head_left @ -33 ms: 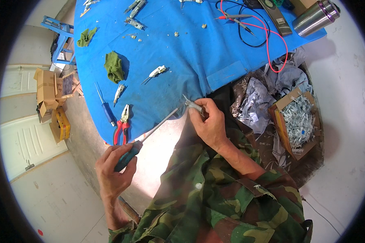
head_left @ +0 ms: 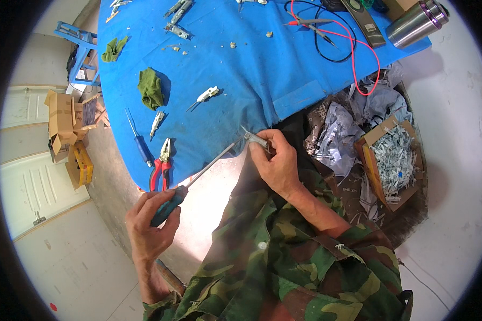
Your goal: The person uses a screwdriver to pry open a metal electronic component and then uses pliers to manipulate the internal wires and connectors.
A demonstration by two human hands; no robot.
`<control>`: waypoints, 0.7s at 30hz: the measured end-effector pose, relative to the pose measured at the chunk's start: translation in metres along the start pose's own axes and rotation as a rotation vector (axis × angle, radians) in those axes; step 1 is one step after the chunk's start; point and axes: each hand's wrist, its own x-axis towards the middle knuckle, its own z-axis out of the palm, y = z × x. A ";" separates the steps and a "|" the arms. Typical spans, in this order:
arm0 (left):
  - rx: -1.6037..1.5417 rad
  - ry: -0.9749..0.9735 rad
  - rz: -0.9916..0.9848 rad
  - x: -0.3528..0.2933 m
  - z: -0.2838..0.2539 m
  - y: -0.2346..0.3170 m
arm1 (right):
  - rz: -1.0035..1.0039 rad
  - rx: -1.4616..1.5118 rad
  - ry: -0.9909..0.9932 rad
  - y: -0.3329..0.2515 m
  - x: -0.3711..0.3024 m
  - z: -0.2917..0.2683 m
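Observation:
My left hand (head_left: 154, 219) is closed round the dark teal handle of a screwdriver (head_left: 215, 161). Its long metal shaft runs up and to the right, and the tip meets a small grey-white part (head_left: 256, 140) with a thin metal prong. That part is pinched between the thumb and fingers of my right hand (head_left: 278, 163), just off the table's near edge; its far side is hidden by the fingers. Red-handled pliers (head_left: 162, 165) and a blue screwdriver (head_left: 140, 143) lie beyond my left hand. Two similar white parts with prongs, one nearer (head_left: 156, 124) and one farther (head_left: 206, 94), rest on the blue cloth.
The blue cloth-covered table (head_left: 225, 69) also bears green rags (head_left: 150, 88), red and black test leads (head_left: 353, 40) and a steel flask (head_left: 418, 24). At right, below table height, a cardboard box (head_left: 393, 160) full of small white pieces stands beside plastic bags (head_left: 337, 136).

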 end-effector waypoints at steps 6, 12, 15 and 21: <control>0.002 -0.007 -0.017 0.000 -0.001 0.001 | 0.149 0.095 -0.028 0.003 0.002 -0.004; -0.018 -0.004 -0.013 0.002 0.005 0.002 | 0.292 0.234 -0.079 0.001 0.003 -0.007; -0.002 -0.015 -0.013 0.002 0.006 0.002 | 0.358 0.310 -0.125 -0.003 0.005 -0.011; -0.018 0.017 0.021 0.003 0.015 0.000 | 0.409 0.404 -0.190 -0.007 0.007 -0.016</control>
